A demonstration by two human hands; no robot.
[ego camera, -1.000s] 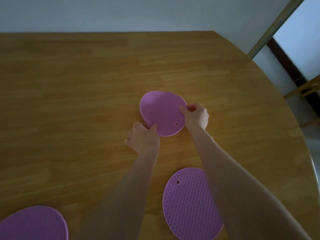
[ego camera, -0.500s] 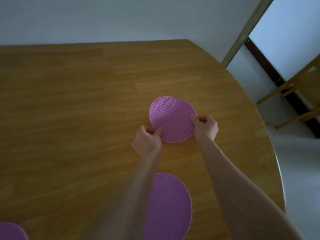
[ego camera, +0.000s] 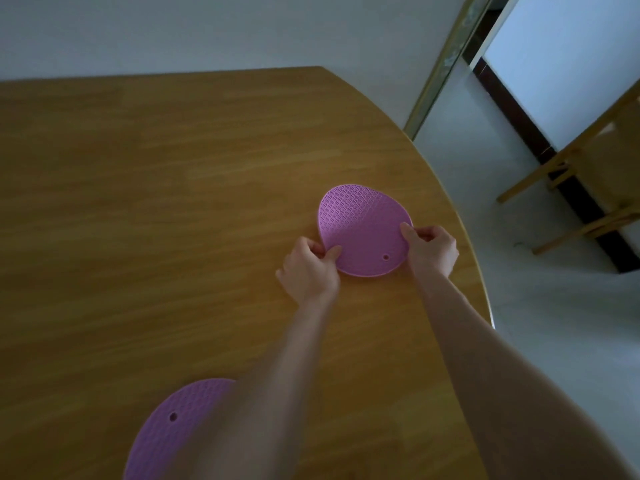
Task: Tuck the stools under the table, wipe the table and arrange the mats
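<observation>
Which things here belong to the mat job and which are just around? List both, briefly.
Job:
- far mat, pinched at its edges by the left hand and right hand
- near mat, partly behind the left forearm
- table

Just around:
- wooden frame on the floor at right, unclear what
- door frame
- wall

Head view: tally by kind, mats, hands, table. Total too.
Purple mats: 2, the far mat and the near mat, which is partly hidden by the left arm.
Hands: 2, the left hand and the right hand, each pinching the far mat's edge.
Table: 1.
Total: 5.
</observation>
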